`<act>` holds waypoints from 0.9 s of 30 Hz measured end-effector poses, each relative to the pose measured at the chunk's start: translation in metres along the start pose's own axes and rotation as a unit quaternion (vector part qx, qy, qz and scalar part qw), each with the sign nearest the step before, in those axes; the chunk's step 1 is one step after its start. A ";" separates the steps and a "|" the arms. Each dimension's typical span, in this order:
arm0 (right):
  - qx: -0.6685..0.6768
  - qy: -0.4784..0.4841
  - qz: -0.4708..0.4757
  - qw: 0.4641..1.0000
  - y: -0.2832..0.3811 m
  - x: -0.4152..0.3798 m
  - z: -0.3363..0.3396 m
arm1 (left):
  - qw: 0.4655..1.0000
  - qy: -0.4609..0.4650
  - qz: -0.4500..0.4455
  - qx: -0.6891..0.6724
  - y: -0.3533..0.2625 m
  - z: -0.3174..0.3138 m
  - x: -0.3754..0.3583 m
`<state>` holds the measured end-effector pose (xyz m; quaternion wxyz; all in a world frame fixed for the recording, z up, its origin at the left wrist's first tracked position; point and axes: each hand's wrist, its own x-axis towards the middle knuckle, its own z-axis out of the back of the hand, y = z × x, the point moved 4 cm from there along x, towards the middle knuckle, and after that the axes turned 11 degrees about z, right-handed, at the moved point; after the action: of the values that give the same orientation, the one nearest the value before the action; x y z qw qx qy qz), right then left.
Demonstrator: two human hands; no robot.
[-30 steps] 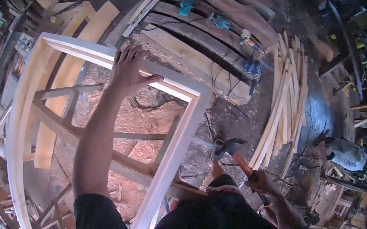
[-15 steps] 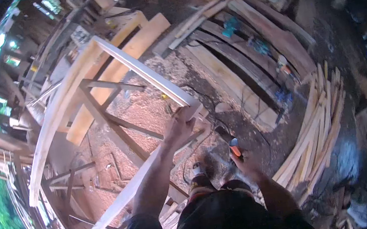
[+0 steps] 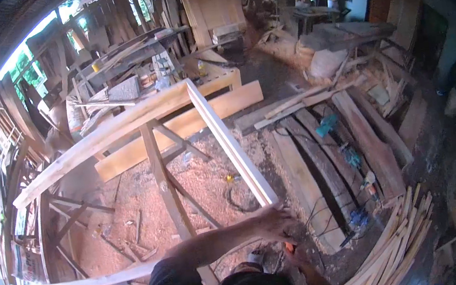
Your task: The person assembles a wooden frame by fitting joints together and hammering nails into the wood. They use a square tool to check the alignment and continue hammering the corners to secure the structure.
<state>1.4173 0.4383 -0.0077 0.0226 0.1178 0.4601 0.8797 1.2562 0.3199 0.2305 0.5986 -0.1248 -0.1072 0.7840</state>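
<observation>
A large pale wooden frame [image 3: 233, 150] made of planks stands in front of me. My left hand [image 3: 274, 223] is at its near right corner, fingers apart and seemingly lying over the wood; the contact itself is hard to make out. Just below it, my right hand [image 3: 298, 258] is closed round an orange-handled tool [image 3: 289, 246]. Only a bit of the orange handle shows; the tool's head is hidden around my left hand. Dark wooden trestle legs [image 3: 169, 191] stand within the frame.
Wood shavings [image 3: 136, 196] cover the ground under the frame. To the right lie thick planks [image 3: 309, 183] with a teal power tool [image 3: 327, 125] and cables on them. A pile of thin strips [image 3: 391, 248] is at the lower right. A cluttered bench [image 3: 140, 55] stands behind.
My view has tilted up, showing more of the workshop. My right hand has brought the orange-handled tool up close to my left hand, which has loosened at the frame's corner.
</observation>
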 end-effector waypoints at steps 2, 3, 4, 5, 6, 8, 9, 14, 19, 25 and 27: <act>0.039 0.046 -0.059 0.996 0.042 0.005 0.029 | 0.983 0.171 0.046 -0.038 0.010 0.005 0.026; 0.027 0.082 -0.092 0.992 0.059 0.002 0.044 | 0.963 0.256 0.066 -0.059 0.011 0.003 0.037; -0.003 0.095 -0.099 0.991 0.063 0.002 0.052 | 0.952 0.299 0.054 -0.046 0.023 -0.025 0.054; -0.033 0.108 -0.105 0.988 0.067 0.003 0.059 | 0.938 0.342 0.038 -0.030 0.042 -0.076 0.076; -0.082 0.095 -0.091 0.988 0.067 -0.003 0.066 | 0.953 0.302 -0.028 0.006 0.040 -0.079 0.088; -0.100 0.093 -0.083 0.987 0.065 -0.007 0.083 | 0.946 0.315 -0.070 0.033 0.027 -0.059 0.098; -0.063 0.103 -0.086 0.989 0.067 -0.007 0.087 | 0.924 0.378 -0.047 0.027 0.011 -0.031 0.095; 0.001 0.273 -0.312 0.910 0.060 -0.046 0.137 | 0.856 0.475 -0.154 0.135 -0.005 -0.092 0.132; -0.047 0.200 -0.280 0.938 0.114 -0.040 0.167 | 0.843 0.436 -0.212 0.235 -0.013 -0.132 0.141; -0.118 0.141 -0.271 0.945 0.148 -0.008 0.200 | 0.861 0.429 -0.211 0.176 -0.004 -0.120 0.144; -0.145 0.124 -0.281 0.941 0.153 0.006 0.212 | 0.875 0.420 -0.196 0.141 0.006 -0.113 0.146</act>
<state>1.4702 0.5214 0.2348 0.2284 -0.1309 0.3416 0.9022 1.2503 0.4617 0.1122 0.7403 -0.3328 0.2440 0.5308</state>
